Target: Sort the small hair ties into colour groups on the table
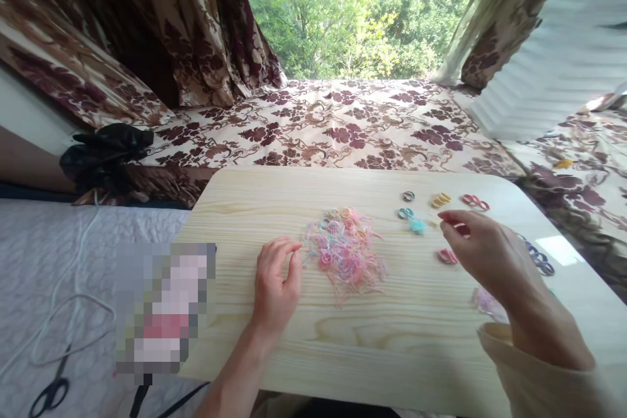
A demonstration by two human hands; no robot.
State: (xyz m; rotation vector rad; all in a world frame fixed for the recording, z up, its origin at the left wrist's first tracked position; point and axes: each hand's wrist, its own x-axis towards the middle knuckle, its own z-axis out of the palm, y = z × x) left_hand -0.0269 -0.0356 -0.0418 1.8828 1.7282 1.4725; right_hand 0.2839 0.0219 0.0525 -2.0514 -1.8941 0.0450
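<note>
The loose heap of pastel bands, mostly pink with some pale blue and yellow, lies on the wooden table between the person's two hands. The left hand is just beside its left edge, and the right hand is well apart from it, on the other side.

Near the right fingertips I see small sorted groups: yellow rings and red rings on the far side, teal rings and a turquoise tuft to the left, pink rings on the near side. Dark blue rings lie to the right of this hand, and a lilac tuft is by the sleeve.

The left forearm comes up from the bottom edge; its fingers are curled, with a narrow space to the thumb. The right arm reaches in from the right, bent at the wrist, thumb and forefinger close together. Whether either hand grips a band, I cannot tell.
</note>
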